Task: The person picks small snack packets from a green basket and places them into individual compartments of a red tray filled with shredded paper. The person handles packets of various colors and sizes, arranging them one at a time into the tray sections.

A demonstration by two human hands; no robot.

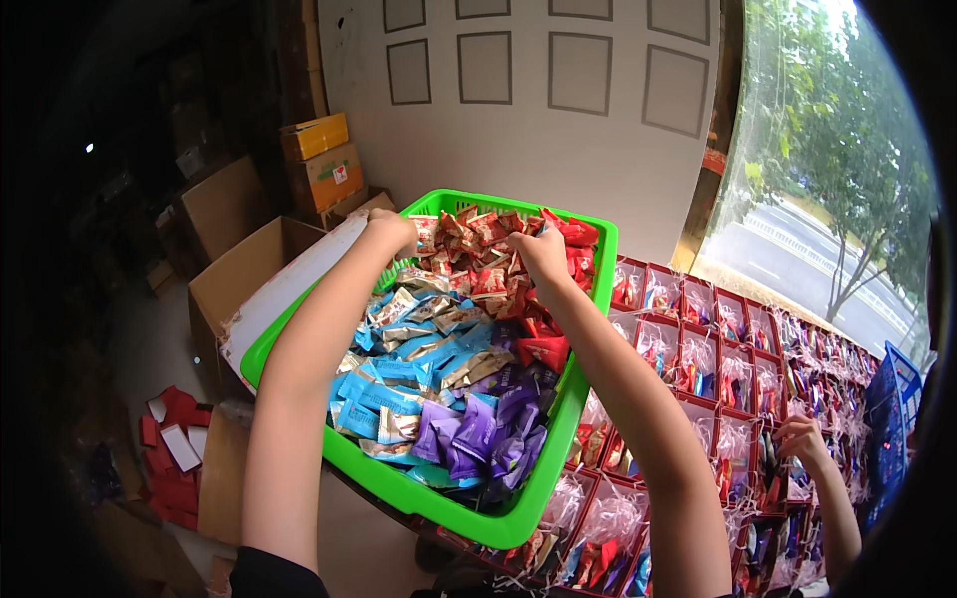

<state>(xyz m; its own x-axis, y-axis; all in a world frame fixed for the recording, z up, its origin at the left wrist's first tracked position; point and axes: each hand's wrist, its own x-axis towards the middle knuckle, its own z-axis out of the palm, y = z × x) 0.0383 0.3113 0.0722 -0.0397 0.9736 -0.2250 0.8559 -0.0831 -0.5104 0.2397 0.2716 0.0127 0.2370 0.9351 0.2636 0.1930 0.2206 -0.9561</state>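
Observation:
A green plastic basket [478, 527] full of wrapped sweets is in front of me. My left hand [394, 230] is at its far left corner, fingers curled down beside a red-and-cream packet [425, 230]; the fingertips are partly hidden. Over the far right part of the basket, my right hand [544, 254] bends its fingers among red wrapped sweets [579, 232]. Whether either hand grips a sweet is unclear. Brown-red packets [490, 282] lie between the hands. Nearer to me are blue-and-gold packets [389, 370] and purple packets [475, 430].
Red compartmented boxes [719, 407] with sweets and pale shredded filler spread to the right. Another person's hand [804, 439] reaches over them near a blue plastic crate [893, 418]. Open cardboard boxes [239, 265] stand left, with red-and-white boxes [179, 448] below. A panelled wall [508, 149] rises behind.

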